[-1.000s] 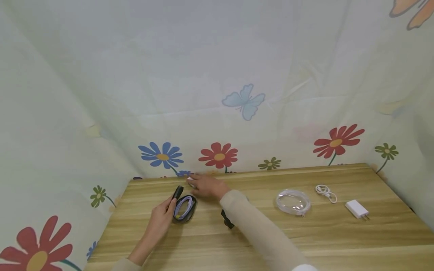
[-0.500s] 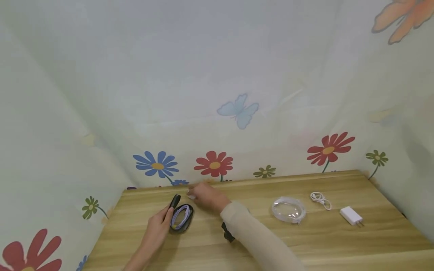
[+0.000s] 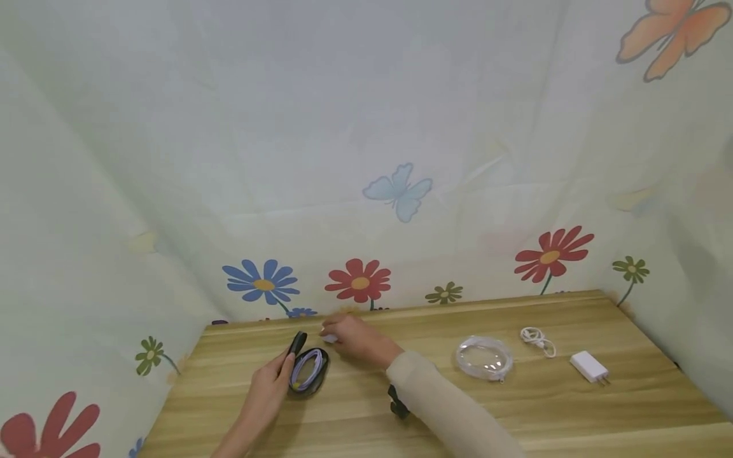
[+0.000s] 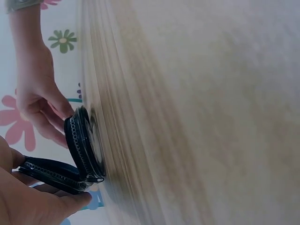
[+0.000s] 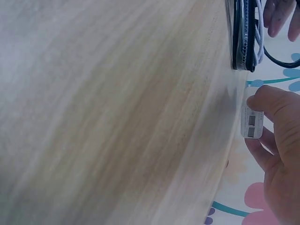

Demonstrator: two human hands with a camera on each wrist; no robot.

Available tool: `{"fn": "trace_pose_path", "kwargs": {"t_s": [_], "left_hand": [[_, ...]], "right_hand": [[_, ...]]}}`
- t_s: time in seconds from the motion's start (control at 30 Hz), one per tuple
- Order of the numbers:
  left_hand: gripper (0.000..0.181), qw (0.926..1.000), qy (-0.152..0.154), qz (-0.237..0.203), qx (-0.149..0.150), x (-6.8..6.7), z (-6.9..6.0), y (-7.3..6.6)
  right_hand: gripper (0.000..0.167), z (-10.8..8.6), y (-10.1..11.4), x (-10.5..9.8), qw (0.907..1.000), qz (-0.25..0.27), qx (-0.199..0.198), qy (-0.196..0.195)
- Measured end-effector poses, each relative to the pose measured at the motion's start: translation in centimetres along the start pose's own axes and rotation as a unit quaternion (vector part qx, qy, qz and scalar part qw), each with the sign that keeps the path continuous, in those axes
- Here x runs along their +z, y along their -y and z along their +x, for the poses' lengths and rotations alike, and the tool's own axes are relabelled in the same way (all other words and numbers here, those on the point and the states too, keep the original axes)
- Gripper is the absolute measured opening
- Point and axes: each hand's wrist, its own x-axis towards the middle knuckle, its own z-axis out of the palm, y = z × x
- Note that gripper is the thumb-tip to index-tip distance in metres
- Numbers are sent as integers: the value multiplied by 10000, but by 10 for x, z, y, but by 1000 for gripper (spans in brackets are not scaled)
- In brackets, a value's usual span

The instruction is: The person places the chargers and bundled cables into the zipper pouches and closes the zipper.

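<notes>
A round black zip case [image 4: 84,145] stands unfolded on the table; a coiled lilac cable [image 3: 306,371] lies in its lower half. My left hand [image 3: 267,388] grips the raised lid [image 4: 51,174] between thumb and fingers. Just right of the case, near the table's back edge, my right hand [image 3: 357,340] pinches a small white block [image 5: 252,119] with two dark rectangular ports on its end face. In the right wrist view the thumb lies on one side of this block, with fingers behind it.
A clear round pouch [image 3: 483,359], a coiled white cable [image 3: 537,340] and a white plug adapter [image 3: 589,367] lie on the table's right half. Something black [image 3: 397,402] is partly hidden beside the right sleeve [image 3: 452,404]. A flowered cloth [image 3: 286,159] hangs behind the table.
The right hand has drawn back slightly toward the near side, with the white block in its fingers. The left hand keeps its grip on the lid. The head view has tilted upward a little.
</notes>
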Motion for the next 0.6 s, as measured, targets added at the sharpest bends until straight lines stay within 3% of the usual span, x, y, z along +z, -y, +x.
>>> {"fn": "trace_pose_path", "kwargs": {"t_s": [0.6], "left_hand": [[47, 9996, 159, -214, -136, 1, -1, 0]], "right_hand": [[33, -8, 8, -14, 9995, -212, -242, -48]]}}
